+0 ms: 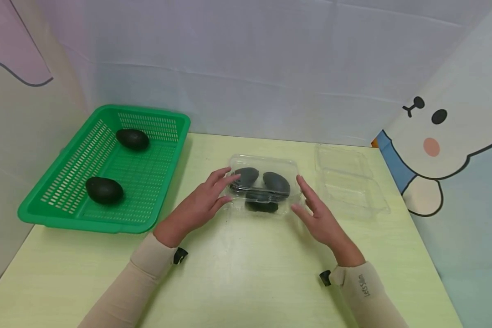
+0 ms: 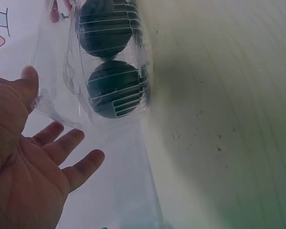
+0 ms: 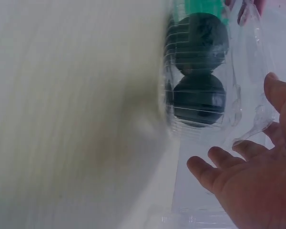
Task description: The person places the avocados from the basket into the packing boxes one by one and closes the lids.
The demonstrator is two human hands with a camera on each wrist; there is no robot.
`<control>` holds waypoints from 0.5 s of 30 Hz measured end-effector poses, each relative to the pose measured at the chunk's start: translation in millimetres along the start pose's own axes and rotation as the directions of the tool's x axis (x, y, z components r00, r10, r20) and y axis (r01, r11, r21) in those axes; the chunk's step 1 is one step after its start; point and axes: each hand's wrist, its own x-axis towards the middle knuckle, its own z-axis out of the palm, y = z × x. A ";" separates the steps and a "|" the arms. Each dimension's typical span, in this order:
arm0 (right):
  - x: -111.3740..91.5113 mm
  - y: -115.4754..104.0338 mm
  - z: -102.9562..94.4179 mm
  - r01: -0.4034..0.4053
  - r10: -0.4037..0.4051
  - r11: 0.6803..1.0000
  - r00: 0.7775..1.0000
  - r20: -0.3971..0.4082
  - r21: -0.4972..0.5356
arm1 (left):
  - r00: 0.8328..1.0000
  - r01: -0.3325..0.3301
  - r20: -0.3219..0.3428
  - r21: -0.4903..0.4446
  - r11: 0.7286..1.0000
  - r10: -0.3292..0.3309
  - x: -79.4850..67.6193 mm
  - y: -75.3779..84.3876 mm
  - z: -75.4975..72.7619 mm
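Note:
Midway along the table is a clear plastic clamshell box [image 1: 264,161] with dark avocados inside. Two lie side by side at the back, and a third avocado [image 1: 262,206] is in front. The box's lid [image 3: 252,62] is over them, standing a little off the base along the front. My left hand [image 1: 197,202] is at the left side of the lid, its fingers spread and lightly bent. On the opposite side is my right hand [image 1: 321,221], with thumb and fingers apart and their tips right at the lid's edge.
A green plastic basket [image 1: 164,182] at the left holds a far avocado [image 1: 133,139] and a nearer avocado [image 1: 104,190]. To the right of the box lies another clear clamshell [image 1: 348,189], unfolded. A cloth backdrop [image 1: 246,91] rises behind the table.

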 end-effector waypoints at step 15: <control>-6.9 10.3 13.7 0.014 -0.016 1.000 0.998 -0.066 -0.025 | 0.999 -0.022 -0.039 0.028 0.999 0.023 -6.4 -4.7 9.1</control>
